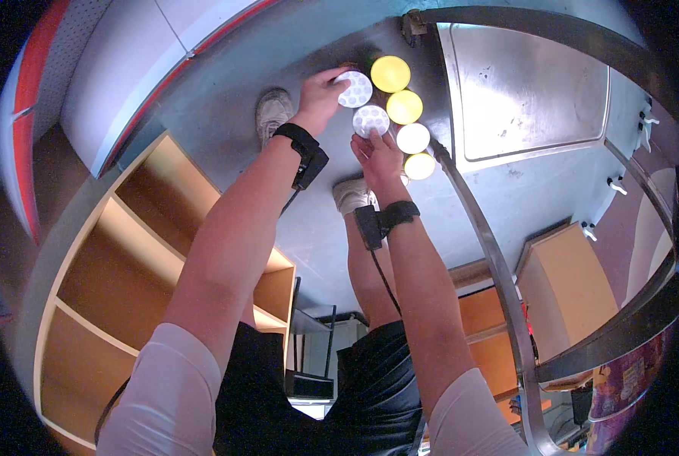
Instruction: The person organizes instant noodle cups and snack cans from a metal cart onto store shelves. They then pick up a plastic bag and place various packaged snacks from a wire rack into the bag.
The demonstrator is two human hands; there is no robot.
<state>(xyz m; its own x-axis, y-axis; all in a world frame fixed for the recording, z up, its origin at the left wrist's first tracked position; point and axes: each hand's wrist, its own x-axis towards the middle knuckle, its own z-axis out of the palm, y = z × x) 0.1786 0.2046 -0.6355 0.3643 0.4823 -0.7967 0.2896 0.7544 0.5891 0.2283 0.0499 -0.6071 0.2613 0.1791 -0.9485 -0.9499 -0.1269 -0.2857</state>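
My left hand grips a round container with a white, spotted lid, its thumb over the lid's rim. My right hand has its fingers on the near edge of a second round container with a spotted lid. Just right of these, a slanting row holds a large yellow lid, a smaller yellow lid, a plain white lid and a pale yellow lid. Seen from above, the sides of the containers are mostly hidden.
An open wooden shelf unit stands at left. A curved metal bar runs along the right, with a shiny metal panel beyond it. My shoes are on the grey floor. A wooden box sits at lower right.
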